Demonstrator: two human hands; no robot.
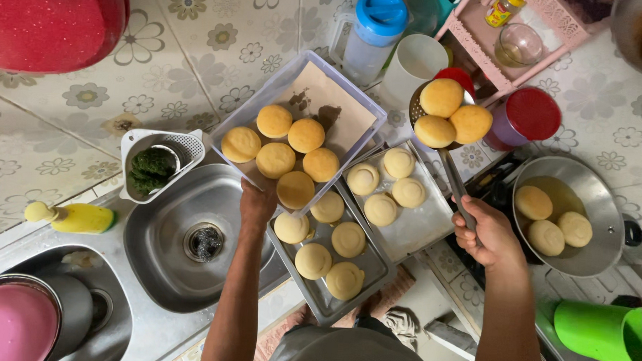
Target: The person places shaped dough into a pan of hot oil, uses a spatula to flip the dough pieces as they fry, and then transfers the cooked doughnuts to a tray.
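Observation:
My left hand (pixel 257 203) grips the near edge of a clear plastic container (pixel 296 73) lined with brown paper, which holds several golden fried buns (pixel 275 159). My right hand (pixel 486 236) holds the handle of a metal skimmer (pixel 455 179), raised with three fried buns (pixel 448 115) on it, to the right of the container. Below lie two metal trays (pixel 419 230) with several pale raw dough rounds (pixel 380 209). A pan of oil (pixel 603 212) at the right holds three frying buns (pixel 547 237).
A steel sink (pixel 158 249) lies at the left with a white strainer basket (pixel 134 142) of scrubbers and a yellow bottle (pixel 78 218). A red-lidded jar (pixel 526 116), a blue-lidded jug (pixel 372 29) and a white cup (pixel 414 63) stand behind. A green cup (pixel 600 332) lies at the lower right.

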